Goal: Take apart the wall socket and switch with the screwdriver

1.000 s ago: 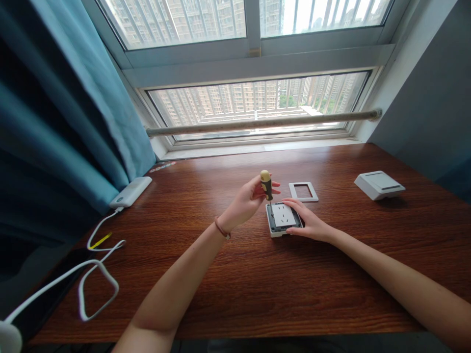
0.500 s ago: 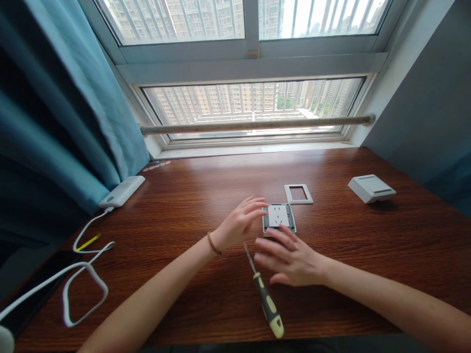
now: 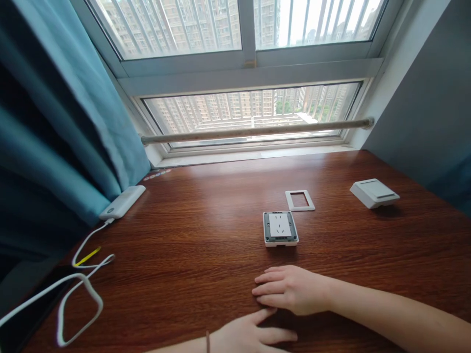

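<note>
My right hand (image 3: 294, 290) lies low over the wooden table, fingers stretched out and holding nothing I can see. Closer to the front edge is my left hand (image 3: 253, 334), its fingers spread and partly cut off by the bottom of the picture. The left forefinger reaches toward the right hand's fingertips. Beyond both hands, untouched, sits a white wall socket (image 3: 280, 226) with its grey mounting frame exposed. A white square cover frame (image 3: 310, 202) lies flat just behind it. The screwdriver is out of sight.
At the right stands a white wall switch (image 3: 375, 192). A white power bank (image 3: 123, 202) with a white cable (image 3: 81, 282) lies at the left by the blue curtain (image 3: 73, 98), near a yellow stick (image 3: 87, 256). A metal bar (image 3: 257, 131) crosses the window behind the table.
Both hands have drawn back from the socket toward the front edge, the left one furthest. The screwdriver, seen earlier between the forearms, no longer shows. The view has tilted slightly.
</note>
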Tool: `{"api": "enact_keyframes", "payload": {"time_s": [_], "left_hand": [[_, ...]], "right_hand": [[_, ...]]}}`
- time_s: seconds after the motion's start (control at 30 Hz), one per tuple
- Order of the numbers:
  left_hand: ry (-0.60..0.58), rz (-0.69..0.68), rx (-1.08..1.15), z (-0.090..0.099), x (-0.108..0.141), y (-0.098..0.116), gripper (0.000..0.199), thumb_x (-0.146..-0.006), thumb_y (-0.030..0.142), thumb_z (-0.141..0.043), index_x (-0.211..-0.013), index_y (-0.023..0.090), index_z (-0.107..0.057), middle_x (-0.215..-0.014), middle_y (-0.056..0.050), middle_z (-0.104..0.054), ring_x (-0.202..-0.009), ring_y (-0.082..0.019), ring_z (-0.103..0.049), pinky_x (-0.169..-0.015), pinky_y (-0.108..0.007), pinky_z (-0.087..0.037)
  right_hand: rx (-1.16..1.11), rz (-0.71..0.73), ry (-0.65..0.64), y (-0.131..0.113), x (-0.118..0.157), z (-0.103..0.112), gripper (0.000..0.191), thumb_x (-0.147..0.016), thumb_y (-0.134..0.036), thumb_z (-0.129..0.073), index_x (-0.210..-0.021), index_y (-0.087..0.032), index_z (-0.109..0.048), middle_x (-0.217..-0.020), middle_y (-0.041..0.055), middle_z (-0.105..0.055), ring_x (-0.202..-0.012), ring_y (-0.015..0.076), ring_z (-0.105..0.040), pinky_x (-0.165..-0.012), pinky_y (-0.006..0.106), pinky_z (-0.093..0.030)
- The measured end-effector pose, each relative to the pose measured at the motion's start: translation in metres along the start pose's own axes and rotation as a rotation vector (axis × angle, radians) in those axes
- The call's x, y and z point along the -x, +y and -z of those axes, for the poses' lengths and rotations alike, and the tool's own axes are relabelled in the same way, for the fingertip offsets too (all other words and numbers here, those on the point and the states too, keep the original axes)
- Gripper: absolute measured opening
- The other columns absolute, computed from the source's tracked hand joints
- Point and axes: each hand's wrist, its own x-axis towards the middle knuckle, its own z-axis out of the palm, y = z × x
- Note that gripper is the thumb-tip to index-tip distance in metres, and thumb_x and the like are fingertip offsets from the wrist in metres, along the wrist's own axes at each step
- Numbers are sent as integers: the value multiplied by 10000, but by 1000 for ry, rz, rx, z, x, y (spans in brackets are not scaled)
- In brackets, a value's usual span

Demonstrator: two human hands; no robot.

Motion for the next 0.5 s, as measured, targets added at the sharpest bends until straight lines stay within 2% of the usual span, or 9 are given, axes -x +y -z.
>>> {"api": "enact_keyframes", "payload": {"time_s": [0.07, 0.13, 0.2, 0.37, 0.43, 0.5], "left_hand": [[48, 21, -127, -21, 4, -8, 255, -882, 225, -441, -1053, 274, -624, -1294, 74, -507, -1182, -169, -512, -1087, -347, -340], [70, 8, -186, -28, 8, -11, 238, -888, 238, -435, -1020, 260, -632, -1305, 82, -494, -1181, -164, -513, -1095, -346, -323], [71, -15, -186, -20, 9, -9, 268, -897, 253, -421, -1104, 258, -591, -1311, 62, -492, -1188, -139, -504, -1102, -331, -310], [7, 9, -100, 15, 3, 2, 390, -926, 245, -352, -1313, 256, -402, -1294, 13, -520, -1212, -96, -474, -1114, -310, -274], [-6, 14, -84, 17, 3, 3, 404, -932, 275, -333, -1334, 275, -371, -1296, 8, -518, -1225, -97, -459, -1122, -324, -254], [1, 2, -99, 12, 3, 3, 403, -935, 279, -320, -1334, 299, -367, -1300, 16, -514, -1237, -94, -443, -1133, -335, -224]], "right_hand": [[-39, -11, -11, 0, -2, 2, 309, -925, -214, -374, -1165, -159, -561, -1234, 53, -587, -1241, 162, -428, -1053, 336, -346], [-62, -12, -10, 1, -3, 3, 312, -924, -206, -371, -1161, -148, -566, -1233, 48, -588, -1235, 161, -435, -1059, 316, -334], [-71, -13, -7, 1, -4, 4, 314, -920, -194, -373, -1156, -133, -570, -1229, 49, -591, -1228, 162, -441, -1058, 306, -332], [-93, -30, -9, -1, -3, 3, 322, -913, -186, -383, -1180, -130, -554, -1225, 53, -593, -1235, 164, -433, -1064, 320, -328], [-105, -30, -20, 1, -2, 2, 323, -915, -181, -380, -1179, -123, -556, -1223, 60, -595, -1237, 164, -431, -1066, 317, -328], [-118, -31, -25, 3, -3, 4, 325, -917, -176, -375, -1179, -114, -557, -1220, 68, -596, -1238, 166, -430, -1066, 314, -331]]}}
